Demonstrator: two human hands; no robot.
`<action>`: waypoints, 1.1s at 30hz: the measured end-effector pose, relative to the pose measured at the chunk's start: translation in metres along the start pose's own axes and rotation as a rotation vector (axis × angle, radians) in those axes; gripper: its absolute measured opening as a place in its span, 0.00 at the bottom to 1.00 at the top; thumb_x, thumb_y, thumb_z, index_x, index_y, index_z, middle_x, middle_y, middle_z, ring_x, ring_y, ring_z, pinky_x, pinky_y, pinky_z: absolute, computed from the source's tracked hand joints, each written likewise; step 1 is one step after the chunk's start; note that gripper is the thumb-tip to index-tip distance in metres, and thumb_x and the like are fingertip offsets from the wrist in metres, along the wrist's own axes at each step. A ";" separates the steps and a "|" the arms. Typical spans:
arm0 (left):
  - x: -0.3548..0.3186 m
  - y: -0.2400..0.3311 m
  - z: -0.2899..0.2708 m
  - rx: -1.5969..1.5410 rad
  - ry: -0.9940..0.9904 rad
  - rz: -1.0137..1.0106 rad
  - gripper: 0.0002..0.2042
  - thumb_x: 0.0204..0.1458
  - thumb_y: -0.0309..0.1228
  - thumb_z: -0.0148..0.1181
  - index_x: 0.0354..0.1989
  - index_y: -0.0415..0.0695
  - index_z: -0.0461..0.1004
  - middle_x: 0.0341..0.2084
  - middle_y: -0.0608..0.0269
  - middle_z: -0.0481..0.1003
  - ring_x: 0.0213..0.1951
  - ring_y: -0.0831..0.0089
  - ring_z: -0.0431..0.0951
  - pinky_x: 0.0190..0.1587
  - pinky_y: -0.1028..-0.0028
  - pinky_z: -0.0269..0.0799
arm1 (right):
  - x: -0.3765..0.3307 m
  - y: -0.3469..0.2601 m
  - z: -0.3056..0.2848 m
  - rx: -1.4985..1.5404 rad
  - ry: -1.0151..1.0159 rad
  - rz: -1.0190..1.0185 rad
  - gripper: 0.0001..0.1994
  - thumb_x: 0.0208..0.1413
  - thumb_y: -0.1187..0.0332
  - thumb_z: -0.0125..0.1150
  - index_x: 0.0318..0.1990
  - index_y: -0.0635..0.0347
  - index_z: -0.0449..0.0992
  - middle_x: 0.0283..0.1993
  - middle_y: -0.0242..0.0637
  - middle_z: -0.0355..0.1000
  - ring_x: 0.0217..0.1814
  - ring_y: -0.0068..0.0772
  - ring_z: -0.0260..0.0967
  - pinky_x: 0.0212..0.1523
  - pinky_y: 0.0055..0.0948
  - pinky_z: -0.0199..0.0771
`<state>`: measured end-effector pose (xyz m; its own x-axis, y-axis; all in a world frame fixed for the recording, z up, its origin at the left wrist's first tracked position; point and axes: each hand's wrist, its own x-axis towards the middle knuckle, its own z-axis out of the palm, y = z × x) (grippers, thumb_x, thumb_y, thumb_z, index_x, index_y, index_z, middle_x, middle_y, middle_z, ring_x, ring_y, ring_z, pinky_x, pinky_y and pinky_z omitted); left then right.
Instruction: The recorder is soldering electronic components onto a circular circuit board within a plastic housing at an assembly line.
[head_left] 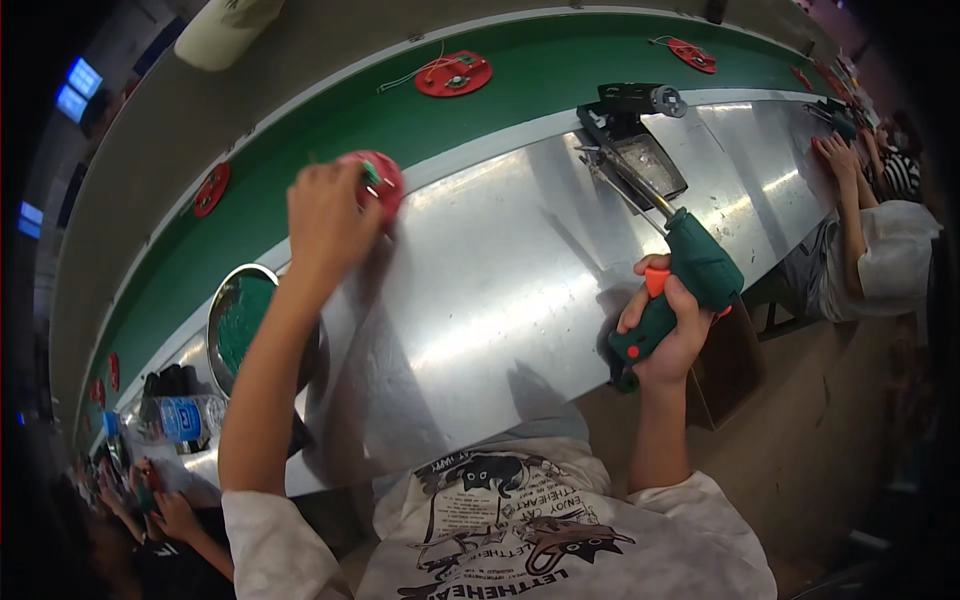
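My left hand (332, 210) is closed on a red round disc (390, 192) at the near edge of the green conveyor belt. A small green part and thin light wire ends show on the disc beside my fingers. In my right hand (675, 325) is a dark green soldering gun (702, 258), my fingers wrapped round its handle by the orange trigger. Its long metal tip points away and to the left, above a black metal stand (655, 165) with a tray.
More red discs with wires (455, 75) lie on the green belt (545, 68). A round metal bowl (232, 345), green inside, stands left of my forearm on the metal table (470, 290), near a plastic bottle (185, 418). Other people work at both sides. A cardboard box (730, 365) stands below the right edge.
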<state>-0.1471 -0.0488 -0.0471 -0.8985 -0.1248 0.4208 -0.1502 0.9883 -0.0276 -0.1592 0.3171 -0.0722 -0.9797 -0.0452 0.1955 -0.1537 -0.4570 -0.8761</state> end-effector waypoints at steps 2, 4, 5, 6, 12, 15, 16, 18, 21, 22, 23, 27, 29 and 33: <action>0.049 -0.015 0.028 0.200 0.113 -0.018 0.21 0.47 0.35 0.62 0.50 0.42 0.75 0.48 0.44 0.75 0.53 0.47 0.72 0.56 0.52 0.65 | -0.002 -0.002 -0.001 0.046 0.118 0.006 0.15 0.61 0.66 0.50 0.46 0.73 0.69 0.43 0.52 0.70 0.16 0.27 0.66 0.17 0.28 0.71; 0.101 0.000 0.051 0.247 0.202 0.041 0.23 0.49 0.37 0.62 0.54 0.41 0.74 0.51 0.43 0.74 0.55 0.45 0.70 0.58 0.50 0.65 | -0.005 -0.002 -0.010 0.069 0.186 -0.034 0.15 0.61 0.67 0.50 0.46 0.73 0.69 0.43 0.51 0.70 0.16 0.28 0.66 0.17 0.28 0.71; 0.119 0.012 0.061 0.238 0.220 0.082 0.23 0.49 0.37 0.62 0.54 0.41 0.74 0.51 0.43 0.74 0.55 0.45 0.70 0.58 0.50 0.65 | -0.007 -0.002 -0.012 0.058 0.189 -0.047 0.15 0.61 0.67 0.50 0.47 0.72 0.69 0.43 0.51 0.70 0.16 0.29 0.67 0.17 0.28 0.71; 0.138 0.028 0.070 0.067 0.180 0.079 0.25 0.50 0.40 0.63 0.55 0.41 0.73 0.52 0.43 0.73 0.57 0.43 0.69 0.59 0.49 0.64 | -0.009 -0.002 -0.015 0.046 0.194 -0.063 0.14 0.60 0.68 0.50 0.47 0.72 0.69 0.43 0.51 0.70 0.16 0.30 0.67 0.17 0.28 0.71; 0.232 0.079 0.126 -0.143 -0.229 -0.308 0.45 0.41 0.64 0.67 0.60 0.38 0.70 0.62 0.44 0.67 0.64 0.41 0.60 0.65 0.49 0.56 | -0.008 0.000 -0.012 0.058 0.218 0.023 0.17 0.58 0.73 0.50 0.53 0.73 0.66 0.45 0.53 0.72 0.17 0.38 0.71 0.22 0.29 0.72; 0.248 0.102 0.125 -0.202 -0.272 -0.401 0.49 0.37 0.67 0.68 0.61 0.39 0.69 0.62 0.45 0.65 0.65 0.43 0.59 0.66 0.50 0.54 | -0.010 0.001 -0.016 0.052 0.232 -0.031 0.15 0.59 0.74 0.50 0.51 0.73 0.68 0.45 0.55 0.72 0.17 0.38 0.72 0.24 0.30 0.72; 0.246 0.105 0.125 -0.208 -0.229 -0.425 0.49 0.36 0.67 0.68 0.61 0.39 0.70 0.62 0.45 0.65 0.65 0.42 0.60 0.65 0.49 0.54 | -0.009 0.001 -0.017 0.048 0.205 -0.060 0.15 0.59 0.74 0.50 0.51 0.73 0.68 0.44 0.55 0.72 0.17 0.38 0.72 0.24 0.30 0.72; 0.242 0.097 0.116 -0.204 -0.254 -0.382 0.49 0.36 0.66 0.69 0.60 0.38 0.70 0.60 0.45 0.67 0.64 0.44 0.62 0.65 0.51 0.57 | -0.006 -0.001 -0.015 0.123 0.215 -0.040 0.12 0.60 0.75 0.52 0.49 0.73 0.71 0.42 0.47 0.74 0.21 0.31 0.74 0.24 0.27 0.73; 0.216 0.088 0.098 -0.231 -0.234 -0.243 0.47 0.34 0.63 0.73 0.57 0.37 0.72 0.54 0.46 0.71 0.58 0.49 0.70 0.60 0.57 0.64 | -0.004 -0.002 -0.016 0.142 0.190 0.008 0.12 0.60 0.75 0.52 0.50 0.72 0.71 0.42 0.47 0.74 0.21 0.31 0.74 0.25 0.27 0.73; 0.202 0.085 0.087 -0.259 -0.186 -0.145 0.45 0.32 0.59 0.76 0.56 0.37 0.74 0.50 0.47 0.73 0.54 0.53 0.74 0.55 0.61 0.70 | -0.004 -0.003 -0.016 0.158 0.192 0.011 0.12 0.60 0.75 0.53 0.50 0.72 0.71 0.42 0.47 0.74 0.21 0.31 0.74 0.25 0.27 0.73; 0.186 0.086 0.072 -0.384 -0.216 -0.077 0.44 0.31 0.56 0.78 0.53 0.35 0.74 0.48 0.48 0.73 0.51 0.54 0.75 0.53 0.63 0.71 | -0.005 -0.004 -0.017 0.171 0.200 0.010 0.12 0.61 0.75 0.53 0.50 0.71 0.71 0.42 0.47 0.75 0.21 0.31 0.74 0.24 0.27 0.73; 0.100 0.085 0.000 -0.444 -0.416 0.111 0.38 0.30 0.48 0.79 0.46 0.33 0.74 0.44 0.49 0.72 0.46 0.56 0.75 0.50 0.62 0.71 | -0.004 -0.006 -0.016 0.071 0.157 0.008 0.16 0.59 0.72 0.52 0.52 0.73 0.68 0.43 0.52 0.73 0.17 0.37 0.72 0.22 0.30 0.71; 0.057 0.085 -0.024 -0.356 -0.440 0.190 0.35 0.32 0.46 0.77 0.45 0.33 0.74 0.45 0.48 0.71 0.46 0.54 0.74 0.50 0.61 0.71 | -0.006 -0.007 -0.013 0.078 0.175 0.053 0.17 0.59 0.72 0.52 0.54 0.73 0.67 0.42 0.51 0.74 0.17 0.35 0.72 0.22 0.30 0.71; -0.028 0.078 -0.048 -0.250 -0.361 0.153 0.32 0.38 0.47 0.74 0.46 0.35 0.75 0.46 0.46 0.71 0.49 0.49 0.71 0.53 0.58 0.69 | -0.006 -0.007 0.001 0.075 0.203 0.039 0.16 0.59 0.71 0.54 0.52 0.72 0.69 0.37 0.47 0.74 0.16 0.32 0.70 0.21 0.27 0.68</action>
<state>-0.1138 0.0363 -0.0180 -0.9953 0.0448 0.0855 0.0592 0.9831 0.1732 -0.1518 0.3199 -0.0667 -0.9917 0.1123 0.0629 -0.1128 -0.5238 -0.8443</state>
